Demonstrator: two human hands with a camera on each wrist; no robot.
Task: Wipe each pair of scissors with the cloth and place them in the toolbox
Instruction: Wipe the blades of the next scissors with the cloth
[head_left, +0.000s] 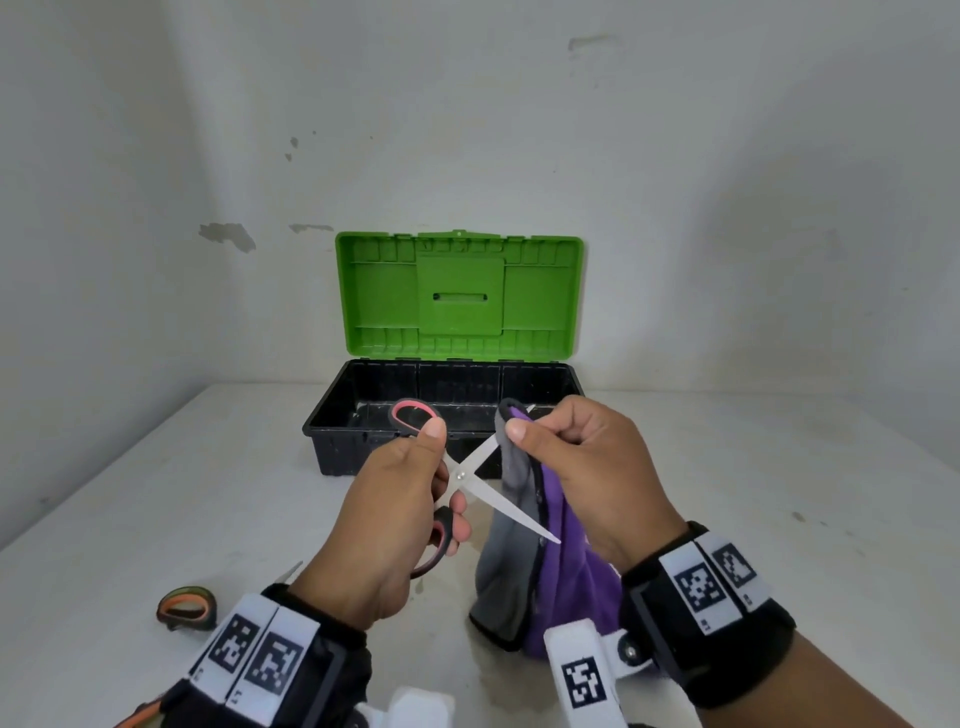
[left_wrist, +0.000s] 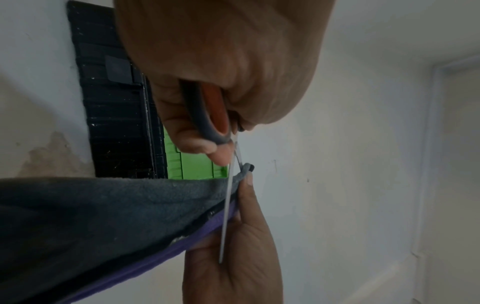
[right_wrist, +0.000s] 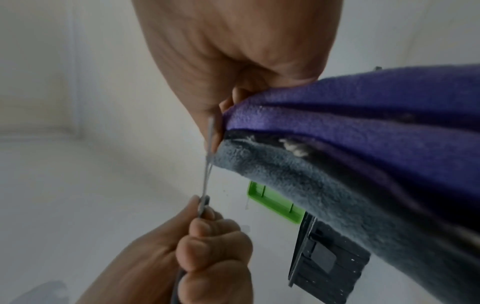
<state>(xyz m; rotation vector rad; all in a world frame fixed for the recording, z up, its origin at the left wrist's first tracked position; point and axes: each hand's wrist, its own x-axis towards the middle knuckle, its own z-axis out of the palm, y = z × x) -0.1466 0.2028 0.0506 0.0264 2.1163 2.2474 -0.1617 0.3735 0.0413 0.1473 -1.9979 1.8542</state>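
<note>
My left hand (head_left: 415, 499) grips the grey-and-red handles of a pair of scissors (head_left: 470, 470), blades spread apart in an X. My right hand (head_left: 576, 457) pinches a grey and purple cloth (head_left: 524, 561) round the upper blade, whose tip pokes out past the cloth; the rest of the cloth hangs down to the table. In the left wrist view the scissors (left_wrist: 228, 205) lie edge-on against the cloth (left_wrist: 116, 216). In the right wrist view the blade (right_wrist: 207, 168) runs from the cloth (right_wrist: 337, 144) to the left hand (right_wrist: 207, 246). The toolbox (head_left: 447, 410), black tray and green lid raised, stands behind the hands.
A second pair of scissors (head_left: 188, 608) with orange-and-dark handles lies on the white table (head_left: 182, 493) at the near left, partly hidden by my left wrist. A stained white wall rises right behind the toolbox lid (head_left: 457, 296).
</note>
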